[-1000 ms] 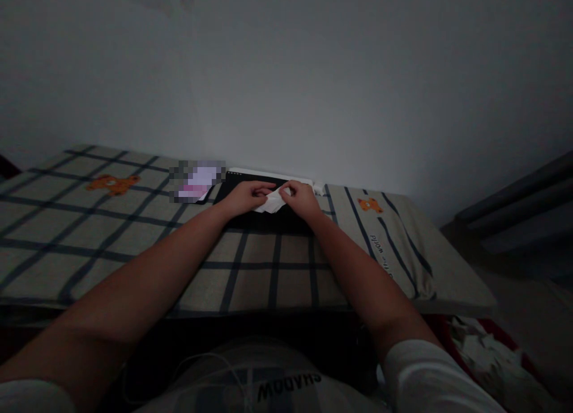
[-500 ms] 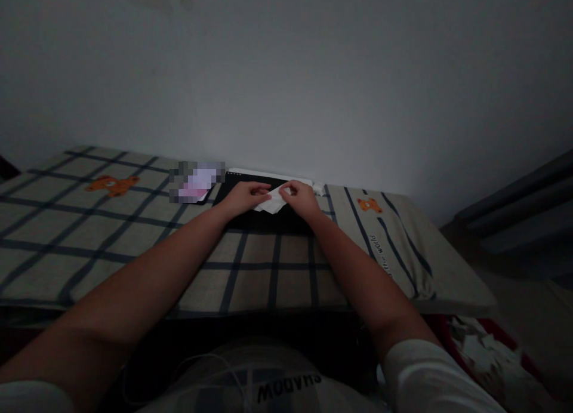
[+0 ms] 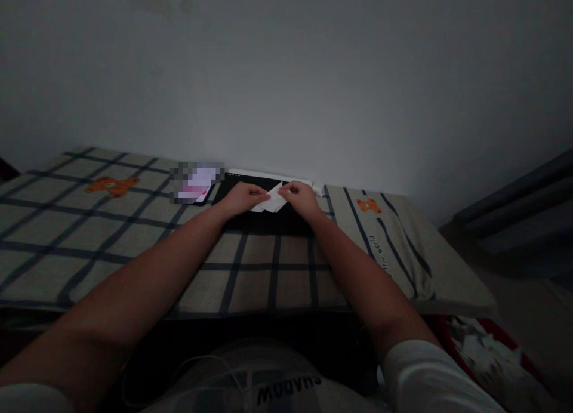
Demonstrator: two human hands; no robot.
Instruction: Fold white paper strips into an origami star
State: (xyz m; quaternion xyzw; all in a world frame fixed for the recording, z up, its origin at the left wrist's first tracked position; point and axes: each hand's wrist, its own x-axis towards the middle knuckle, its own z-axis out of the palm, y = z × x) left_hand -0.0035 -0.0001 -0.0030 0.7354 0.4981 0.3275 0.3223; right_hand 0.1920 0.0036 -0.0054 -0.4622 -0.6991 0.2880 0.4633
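Note:
A small piece of folded white paper [image 3: 274,202] is held over a black flat board or pad [image 3: 264,223]. On its left side, my left hand [image 3: 243,198] pinches it between thumb and fingers. From the right, my right hand [image 3: 301,199] grips it too, fingers curled and thumb pressed in. The paper has angled folds and a point sticking up between the hands. Its exact folded shape is too small and dark to make out.
Left of the pad lies a phone [image 3: 197,186] with a bright, partly blurred screen. White paper scraps [image 3: 318,189] sit at the pad's right end. A checked cloth [image 3: 147,246] covers the table, which meets a wall. Below right stands a red bin [image 3: 501,334] holding crumpled paper.
Between my hands the paper has shifted shape slightly, and a pointed corner now stands up. My fingers have moved only a little; both keep their hold.

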